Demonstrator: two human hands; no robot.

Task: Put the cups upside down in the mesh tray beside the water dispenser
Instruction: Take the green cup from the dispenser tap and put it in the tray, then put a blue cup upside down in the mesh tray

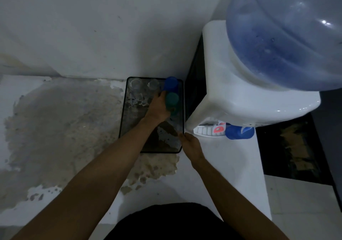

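head view, dim and soft: mesh tray (123, 121) on the stained counter (61, 128), just left of the water dispenser (231, 91). three cups along the tray's far edge: two clear glasses (136, 84) (153, 84) and a blue cup (171, 83) in the far right corner, blue one clearly bottom-up, glasses look inverted too but too blurry to confirm. left hand (157, 108) inside the tray, wrapped around a green cup (172, 99), base facing up, directly in front of the blue one; can't tell if seated on the mesh or a touch above. right hand (190, 143) at the tray's near right corner, fingers loosely curled on the rim, gripping no cup, probably steadying. judging progress: three placed, fourth nearly done, only release left. no further cups visible on the counter, so likely the last one.
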